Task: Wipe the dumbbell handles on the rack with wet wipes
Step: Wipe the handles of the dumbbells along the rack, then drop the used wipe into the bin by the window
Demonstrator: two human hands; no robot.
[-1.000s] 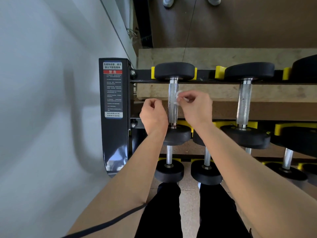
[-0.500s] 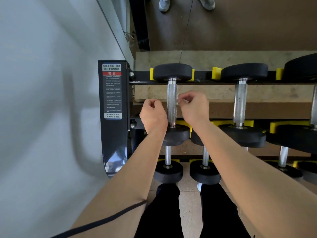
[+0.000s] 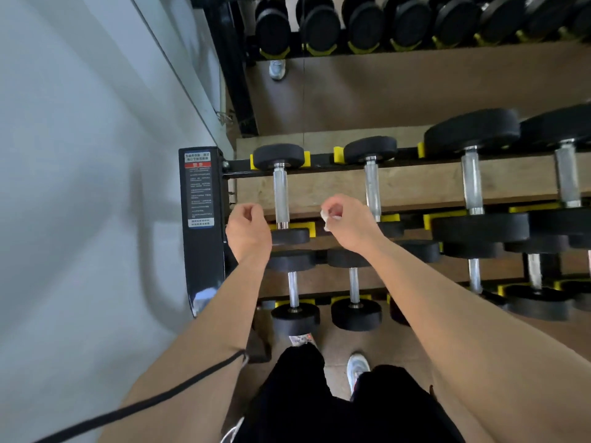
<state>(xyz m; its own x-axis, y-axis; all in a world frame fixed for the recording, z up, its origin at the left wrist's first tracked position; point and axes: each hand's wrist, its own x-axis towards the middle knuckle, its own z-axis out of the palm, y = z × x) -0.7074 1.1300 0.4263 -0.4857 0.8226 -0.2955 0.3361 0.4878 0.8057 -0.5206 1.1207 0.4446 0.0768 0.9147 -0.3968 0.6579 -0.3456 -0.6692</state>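
Note:
The black dumbbell rack (image 3: pixel 200 244) holds dumbbells with black heads and steel handles in yellow cradles. The leftmost top-row handle (image 3: pixel 280 196) stands bare between my two hands. My left hand (image 3: pixel 248 230) hovers just left of it, fingers curled, holding nothing. My right hand (image 3: pixel 347 223) hangs between that handle and the second top-row handle (image 3: pixel 372 191), pinching a small white wet wipe (image 3: pixel 327 219). Neither hand touches a handle.
A grey wall runs along the left. A mirror behind the rack reflects more dumbbells (image 3: pixel 415 24) and a shoe (image 3: pixel 276 69). Bigger dumbbells (image 3: pixel 473 183) fill the rack to the right. Lower-row dumbbells (image 3: pixel 294 292) and my shoes (image 3: pixel 358 369) are below.
My right hand has come off the leftmost handle and moved right with the wipe. The view has pulled back and tilted up, showing more of the rack and mirror.

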